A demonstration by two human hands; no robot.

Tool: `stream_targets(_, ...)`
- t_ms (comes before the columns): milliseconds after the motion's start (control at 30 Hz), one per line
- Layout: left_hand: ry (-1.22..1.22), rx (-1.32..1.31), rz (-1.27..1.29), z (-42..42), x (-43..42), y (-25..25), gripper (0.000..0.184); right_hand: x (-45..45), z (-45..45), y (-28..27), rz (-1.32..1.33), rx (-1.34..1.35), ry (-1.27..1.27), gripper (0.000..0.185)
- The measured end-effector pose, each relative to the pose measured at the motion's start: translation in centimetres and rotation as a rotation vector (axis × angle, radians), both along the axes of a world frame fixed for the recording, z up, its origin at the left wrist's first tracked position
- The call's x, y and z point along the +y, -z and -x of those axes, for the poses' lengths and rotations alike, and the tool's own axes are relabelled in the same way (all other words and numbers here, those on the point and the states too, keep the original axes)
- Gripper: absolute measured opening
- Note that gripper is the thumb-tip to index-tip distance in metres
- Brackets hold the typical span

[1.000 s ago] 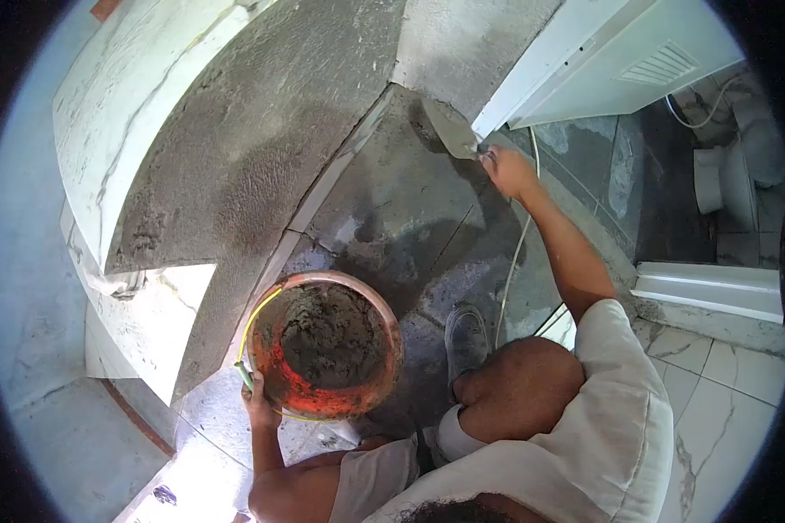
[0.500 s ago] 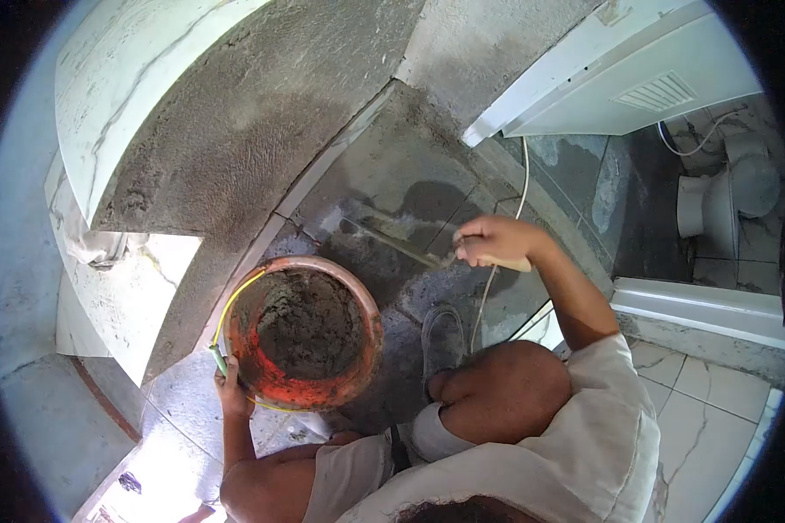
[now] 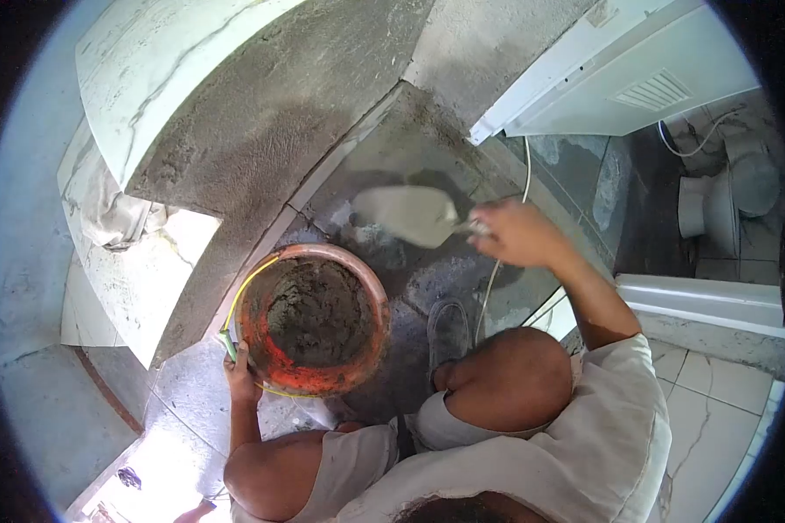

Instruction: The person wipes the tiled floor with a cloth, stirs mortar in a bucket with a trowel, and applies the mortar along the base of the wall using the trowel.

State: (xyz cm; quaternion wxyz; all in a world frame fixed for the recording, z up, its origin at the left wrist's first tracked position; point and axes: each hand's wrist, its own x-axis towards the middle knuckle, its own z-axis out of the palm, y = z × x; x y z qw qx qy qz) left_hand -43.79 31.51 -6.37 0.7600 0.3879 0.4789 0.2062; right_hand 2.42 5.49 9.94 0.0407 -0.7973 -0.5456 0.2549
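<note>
A trowel (image 3: 408,214) is gripped by its handle in my right hand (image 3: 519,232), its broad pale blade facing up over the grey floor, to the right of and beyond the bucket. My left hand (image 3: 242,370) is closed on the green grip of the yellow bucket handle (image 3: 246,293), at the bucket's left side. The orange bucket (image 3: 375,288) stands on the floor and holds wet grey mortar (image 3: 318,312). Mortar smears its inner wall. The trowel's blade is clear of the bucket.
A mortar-coated wall (image 3: 262,131) with marble-look tiles (image 3: 174,61) rises at the left. A pale cable (image 3: 527,170) crosses the floor on the right. Beyond are a white vented door (image 3: 619,87) and a toilet (image 3: 715,205). A crumpled cloth (image 3: 122,218) lies at the left.
My right hand has turned the trowel from edge-on to show its flat blade, and moved slightly right. My left hand stays on the bucket handle. The whole view has shifted a little.
</note>
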Motion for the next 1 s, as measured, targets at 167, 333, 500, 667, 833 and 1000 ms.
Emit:
stream_targets(167, -0.018, 0.01, -0.028, -1.5, -0.9, -1.4, 0.016, 4.1, 7.8, 2.4, 0.012, 0.104, -0.401, 0.031)
stream_targets(333, 0.036, 0.004, -0.049, -0.6, -0.5, -1.4, 0.018, 7.5, 7.4, 2.0, 0.169, 0.154, -0.266, 0.025)
stream_targets(500, 0.015, -0.013, -0.033, -0.8, -0.6, -1.1, 0.019, 1.2, -3.9, 9.0, -0.042, 0.007, 0.144, 0.043)
stream_targets(667, 0.012, -0.033, -0.01, -0.8, -0.6, -0.7, 0.017, -2.9, -13.4, 16.7, 0.16, -0.133, 0.253, 0.055)
stream_targets(833, 0.004, 0.031, -0.019, -0.7, -0.5, -1.2, 0.017, -2.2, -15.2, 15.4, 0.168, -0.057, 0.421, 0.054)
stream_targets(1000, 0.019, 0.037, -0.023, -1.4, -0.7, -1.8, 0.018, -3.5, -14.3, 13.8, 0.03, -0.164, 0.437, 0.049)
